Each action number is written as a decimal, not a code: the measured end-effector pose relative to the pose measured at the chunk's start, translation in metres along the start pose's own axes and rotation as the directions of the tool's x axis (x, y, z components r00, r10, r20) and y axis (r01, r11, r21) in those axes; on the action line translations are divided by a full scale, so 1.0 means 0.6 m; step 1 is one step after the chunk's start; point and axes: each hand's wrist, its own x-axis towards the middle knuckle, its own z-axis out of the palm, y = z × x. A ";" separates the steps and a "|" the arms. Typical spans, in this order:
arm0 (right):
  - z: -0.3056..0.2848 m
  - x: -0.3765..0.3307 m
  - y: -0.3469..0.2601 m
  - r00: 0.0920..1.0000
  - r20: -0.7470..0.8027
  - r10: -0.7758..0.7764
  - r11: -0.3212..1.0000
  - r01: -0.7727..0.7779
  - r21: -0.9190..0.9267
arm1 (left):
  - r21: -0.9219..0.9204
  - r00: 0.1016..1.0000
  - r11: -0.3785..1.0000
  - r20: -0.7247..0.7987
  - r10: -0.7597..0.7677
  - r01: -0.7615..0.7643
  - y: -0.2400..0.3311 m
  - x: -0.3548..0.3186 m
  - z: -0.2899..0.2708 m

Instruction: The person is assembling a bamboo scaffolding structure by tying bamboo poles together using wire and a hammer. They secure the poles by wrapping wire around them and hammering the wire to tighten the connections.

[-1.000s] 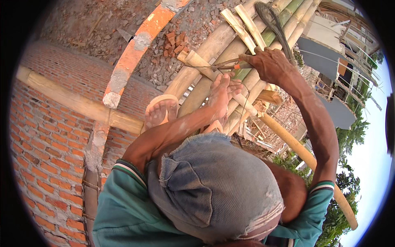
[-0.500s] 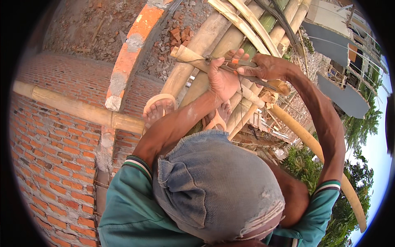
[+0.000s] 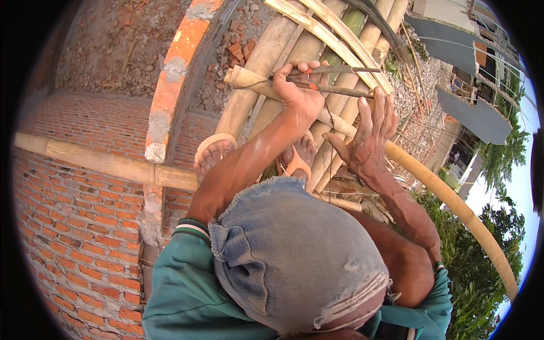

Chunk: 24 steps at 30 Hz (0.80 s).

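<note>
A plier-like tool with two long dark handles and orange marks (image 3: 340, 90) lies across my left hand (image 3: 300, 96). My left fingers curl around its inner end, and the handles stick out to the right, spread apart. My right hand (image 3: 371, 133) is off the tool, its fingers stretched and spread just below the handle ends. Beneath my left hand is a crosswise bamboo piece (image 3: 247, 79) with thin dark wire around its left part. It lies over several long bamboo poles (image 3: 258, 62). The tool's jaws are hidden by my left fingers.
My sandalled feet rest on the bamboo. Brick walls (image 3: 79, 238) and a wall top (image 3: 175, 71) stand at left, with a horizontal bamboo pole (image 3: 85, 153). Split bamboo strips (image 3: 334, 34) lie at the back. A curved-looking pole (image 3: 459, 204) runs right, beside trees. Faded blue cloth (image 3: 300, 249) fills the lower middle.
My right hand has let go of the tool's handles, opened and moved down. The handles now stand wider apart in my left hand, and the view has shifted slightly.
</note>
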 end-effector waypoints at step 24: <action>-0.181 0.139 0.126 0.987 0.057 0.151 0.963 -0.134 -0.232 | -0.036 0.995 0.998 -0.083 -0.055 0.052 -0.005 0.012 -0.002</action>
